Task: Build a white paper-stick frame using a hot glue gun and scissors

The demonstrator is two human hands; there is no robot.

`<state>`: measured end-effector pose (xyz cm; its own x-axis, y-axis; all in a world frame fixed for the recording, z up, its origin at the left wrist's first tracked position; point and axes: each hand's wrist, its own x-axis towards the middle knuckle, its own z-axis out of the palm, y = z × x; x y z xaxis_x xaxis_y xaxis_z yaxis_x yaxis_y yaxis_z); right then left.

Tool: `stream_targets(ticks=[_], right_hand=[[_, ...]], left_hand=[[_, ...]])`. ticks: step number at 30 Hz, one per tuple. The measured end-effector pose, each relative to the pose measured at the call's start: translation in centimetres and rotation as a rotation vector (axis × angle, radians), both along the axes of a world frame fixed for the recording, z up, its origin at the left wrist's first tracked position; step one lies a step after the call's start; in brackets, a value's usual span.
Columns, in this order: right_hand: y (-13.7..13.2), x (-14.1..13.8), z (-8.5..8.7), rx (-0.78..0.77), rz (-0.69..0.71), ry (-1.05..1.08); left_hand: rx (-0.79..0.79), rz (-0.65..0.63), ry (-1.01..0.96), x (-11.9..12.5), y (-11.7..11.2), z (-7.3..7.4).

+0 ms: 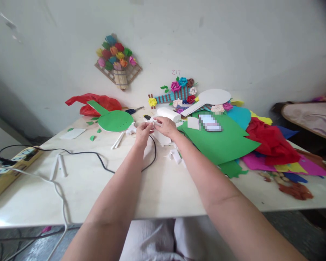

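Observation:
Both arms stretch far out over the white table point(97, 188). My left hand point(143, 131) and my right hand point(167, 125) meet near the table's middle back, fingers pinched together on a small white piece point(153, 121) of paper or foam. A black cable point(105, 159) runs under my left wrist toward a dark object by the hands. Right behind the hands lies a white roll point(168, 113). A green paddle-shaped cutout point(114, 119) lies just to the left of the hands.
Coloured paper sheets are piled at the right: green point(222, 139), red point(271, 143), pink and yellow. A white paddle cutout point(210, 97) and paper-flower craft point(179, 92) lean at the wall. A power strip point(13, 163) sits on the left, white sticks point(60, 165) nearby, a red bag point(95, 100) behind.

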<state>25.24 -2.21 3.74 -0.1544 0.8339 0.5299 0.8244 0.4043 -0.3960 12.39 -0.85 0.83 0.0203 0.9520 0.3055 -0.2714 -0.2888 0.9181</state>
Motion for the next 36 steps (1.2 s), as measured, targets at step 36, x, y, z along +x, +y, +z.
stream_targets(ticks=[36], right_hand=[[-0.6,-0.6,-0.7,0.139,-0.096,-0.303]], left_hand=[[-0.005,-0.018,0.128,0.0,-0.2,0.2]])
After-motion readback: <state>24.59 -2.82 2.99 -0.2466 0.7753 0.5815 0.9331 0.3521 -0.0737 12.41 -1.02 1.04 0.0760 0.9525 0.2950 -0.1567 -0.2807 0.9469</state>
